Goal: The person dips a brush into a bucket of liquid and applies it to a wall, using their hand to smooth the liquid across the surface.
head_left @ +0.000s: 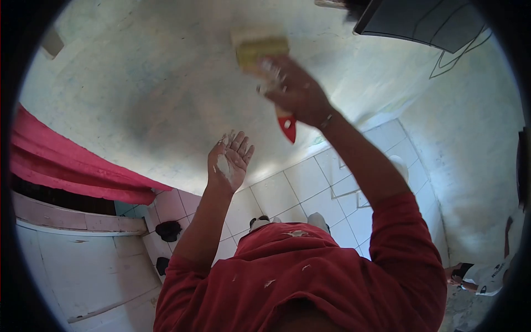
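My right hand [298, 94] is raised against the mottled pale wall [182, 83], its fingers wrapped round the handle of a wide paintbrush [263, 51]. The yellowish head of the brush is smeared by motion and overlaps the wall. Below my palm sticks out the red end of its handle. White smears mark my right fingers. Lower and to the left, my left hand [229, 160] is held palm up in front of the wall, fingers stretched out. A wet-looking white patch covers part of that palm, and nothing else lies in it.
A pink curtain [72, 157] hangs at left above a whitish door [94, 265]. White tiles [276, 191] cover the floor, with dark bundles [168, 230] near the door. A black screen-like box [417, 25] with dangling cables is at top right. Another person [481, 276] shows at lower right.
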`<state>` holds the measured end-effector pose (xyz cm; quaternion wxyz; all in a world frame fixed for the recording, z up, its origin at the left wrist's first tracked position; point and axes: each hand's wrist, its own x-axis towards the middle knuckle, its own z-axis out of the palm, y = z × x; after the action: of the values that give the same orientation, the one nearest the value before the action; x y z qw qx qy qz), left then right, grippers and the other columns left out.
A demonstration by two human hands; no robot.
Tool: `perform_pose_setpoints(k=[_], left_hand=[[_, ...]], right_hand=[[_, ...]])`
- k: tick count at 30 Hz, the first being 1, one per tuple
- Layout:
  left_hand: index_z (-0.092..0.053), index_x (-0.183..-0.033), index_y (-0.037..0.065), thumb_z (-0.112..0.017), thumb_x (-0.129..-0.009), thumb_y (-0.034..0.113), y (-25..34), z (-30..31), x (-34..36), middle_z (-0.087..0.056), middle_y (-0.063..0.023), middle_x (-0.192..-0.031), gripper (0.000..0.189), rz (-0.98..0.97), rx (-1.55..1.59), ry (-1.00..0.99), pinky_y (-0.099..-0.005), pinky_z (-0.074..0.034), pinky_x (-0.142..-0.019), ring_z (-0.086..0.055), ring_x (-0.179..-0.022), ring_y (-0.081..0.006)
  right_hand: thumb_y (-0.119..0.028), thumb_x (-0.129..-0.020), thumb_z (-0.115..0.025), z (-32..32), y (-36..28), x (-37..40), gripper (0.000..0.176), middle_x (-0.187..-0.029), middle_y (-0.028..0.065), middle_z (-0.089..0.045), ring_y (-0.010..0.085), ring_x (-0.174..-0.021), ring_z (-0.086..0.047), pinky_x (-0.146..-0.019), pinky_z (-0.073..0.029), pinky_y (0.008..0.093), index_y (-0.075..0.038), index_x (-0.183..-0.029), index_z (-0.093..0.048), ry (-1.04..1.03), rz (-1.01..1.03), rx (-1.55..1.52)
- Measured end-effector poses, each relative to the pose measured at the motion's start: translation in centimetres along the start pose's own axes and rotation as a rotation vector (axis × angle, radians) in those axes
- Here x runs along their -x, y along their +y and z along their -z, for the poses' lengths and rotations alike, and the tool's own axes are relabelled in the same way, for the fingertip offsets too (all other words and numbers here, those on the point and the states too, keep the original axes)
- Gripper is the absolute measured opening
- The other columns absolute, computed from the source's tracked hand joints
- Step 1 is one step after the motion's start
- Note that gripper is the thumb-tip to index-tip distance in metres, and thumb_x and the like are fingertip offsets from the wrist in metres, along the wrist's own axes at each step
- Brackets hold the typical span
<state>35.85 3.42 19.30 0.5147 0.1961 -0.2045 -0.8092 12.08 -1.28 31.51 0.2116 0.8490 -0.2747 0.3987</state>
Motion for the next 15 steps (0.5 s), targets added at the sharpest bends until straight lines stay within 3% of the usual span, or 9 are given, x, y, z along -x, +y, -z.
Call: perform_pose_setpoints(k=[2,6,9,10,11,12,13,14,15], left_hand=[[-0.02,-0.148,0.004,-0.06,-0.083,0.037,-0.3,0.0,0.2,-0.02,-0.0163,-0.154,0.083,-0.014,0.002,-0.02,-0.044,-0.017,-0.118,-0.018,-0.144,-0.0307],[-0.023,-0.146,0.004,-0.058,-0.085,0.037,-2.7,0.2,1.5,-0.023,-0.0164,-0.151,0.077,-0.058,-0.009,0.022,-0.0443,-0.018,-0.118,-0.02,-0.143,-0.0303],[-0.022,-0.146,0.003,-0.056,-0.088,0.038,-4.8,-0.6,1.8,-0.025,-0.0164,-0.151,0.076,-0.064,0.019,0.175,-0.0443,-0.018,-0.118,-0.02,-0.143,-0.0303],[-0.021,-0.146,0.003,-0.055,-0.089,0.038,-5.5,-1.0,1.8,-0.025,-0.0168,-0.151,0.075,-0.068,0.021,0.181,-0.0443,-0.018,-0.118,-0.021,-0.143,-0.0303],[-0.021,-0.146,0.002,-0.055,-0.09,0.038,-6.4,-1.5,1.9,-0.025,-0.0171,-0.151,0.075,-0.071,0.023,0.189,-0.0442,-0.019,-0.118,-0.021,-0.143,-0.0303],[-0.021,-0.146,0.002,-0.055,-0.09,0.038,-7.3,-2.1,1.8,-0.025,-0.0171,-0.151,0.075,-0.075,0.026,0.202,-0.0442,-0.019,-0.118,-0.021,-0.143,-0.0303],[-0.017,-0.148,0.003,-0.054,-0.089,0.04,-8.0,-2.9,1.5,-0.019,-0.0173,-0.153,0.078,-0.074,0.007,0.206,-0.0438,-0.016,-0.118,-0.015,-0.145,-0.0304],[-0.014,-0.149,0.004,-0.054,-0.089,0.042,-8.8,-3.7,1.3,-0.013,-0.0175,-0.155,0.082,-0.075,-0.013,0.209,-0.0434,-0.013,-0.118,-0.008,-0.147,-0.0305],[-0.014,-0.149,0.004,-0.054,-0.089,0.042,-9.5,-4.1,1.4,-0.013,-0.0175,-0.155,0.082,-0.084,-0.014,0.22,-0.0434,-0.013,-0.118,-0.008,-0.147,-0.0305]], right_hand=[[-0.017,-0.082,-0.062,-2.3,-1.3,3.9,0.008,-0.125,0.0203,-0.057,0.0328,-0.125,-0.05,-0.11,-0.037,0.0463,-0.012,-0.085,-0.056,-0.125,0.018,0.035],[-0.015,-0.079,-0.068,-2.0,-2.1,10.4,0.015,-0.122,0.0171,-0.058,0.0326,-0.122,-0.053,-0.107,-0.041,0.0433,-0.015,-0.093,-0.064,-0.443,-0.019,-0.135],[-0.015,-0.079,-0.069,1.7,0.2,9.5,0.015,-0.122,0.0169,-0.058,0.0317,-0.122,-0.053,-0.105,-0.044,0.0417,-0.016,-0.094,-0.064,-0.289,0.045,-0.114],[-0.01,-0.082,-0.069,3.0,1.8,8.6,0.031,-0.128,0.0165,-0.055,0.0305,-0.127,-0.049,-0.105,-0.045,0.0381,-0.014,-0.112,-0.061,-0.268,0.099,-0.073],[-0.016,-0.079,-0.066,2.9,3.0,8.1,0.014,-0.121,0.0151,-0.059,0.0303,-0.119,-0.055,-0.104,-0.045,0.0426,-0.017,-0.093,-0.064,-0.18,-0.403,-0.749],[-0.016,-0.078,-0.067,5.3,3.4,5.8,0.013,-0.123,0.0161,-0.058,0.0318,-0.121,-0.053,-0.104,-0.045,0.0432,-0.018,-0.091,-0.065,-0.095,-0.524,-0.959],[-0.017,-0.076,-0.069,6.1,5.5,4.8,0.014,-0.125,0.0169,-0.058,0.0322,-0.122,-0.053,-0.105,-0.044,0.0441,-0.019,-0.09,-0.066,-0.085,-0.37,-0.72],[-0.017,-0.076,-0.069,7.1,6.7,4.2,0.014,-0.125,0.0169,-0.058,0.0322,-0.122,-0.053,-0.105,-0.044,0.0441,-0.019,-0.09,-0.066,-0.087,-0.366,-0.732],[-0.018,-0.075,-0.069,7.8,7.6,3.5,0.016,-0.125,0.0176,-0.058,0.0324,-0.123,-0.052,-0.105,-0.043,0.0446,-0.018,-0.09,-0.066,-0.025,-0.089,-0.33]])
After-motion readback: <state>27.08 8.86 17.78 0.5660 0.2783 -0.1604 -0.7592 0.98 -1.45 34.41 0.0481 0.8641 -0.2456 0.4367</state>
